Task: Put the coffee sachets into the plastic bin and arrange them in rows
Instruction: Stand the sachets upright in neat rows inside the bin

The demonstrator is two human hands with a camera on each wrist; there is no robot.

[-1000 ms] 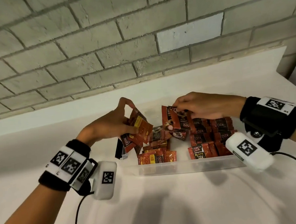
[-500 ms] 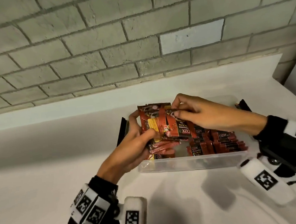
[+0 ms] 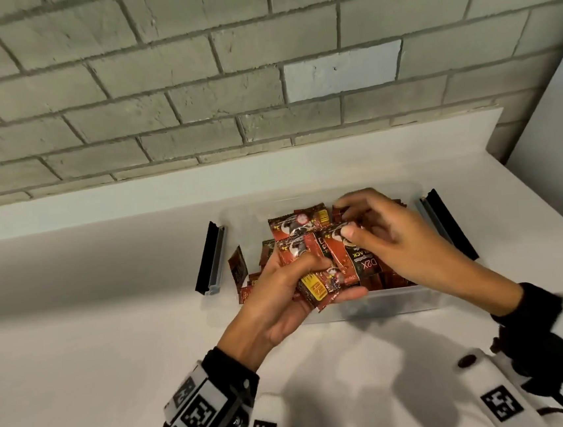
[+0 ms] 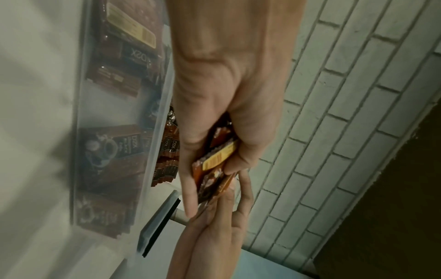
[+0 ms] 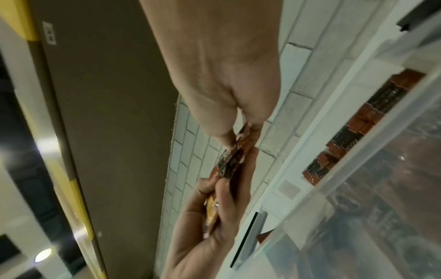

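A clear plastic bin with black side latches stands on the white counter, holding red and black coffee sachets packed in rows on its right side and loose ones on the left. My left hand grips a small stack of sachets above the bin's front. My right hand pinches the top of one sachet in that stack between thumb and fingers. The left wrist view shows the held stack edge-on beside the bin wall. The right wrist view shows the pinched sachet.
A grey brick wall rises behind the white counter. A white panel stands at the right end. The bin's black latches stick out on both sides. Wrist camera units and a cable hang near the front edge.
My left hand moved right and nearer, bringing its sachets together with those in the right hand into one stack over the bin. The head view tilted down and closer.
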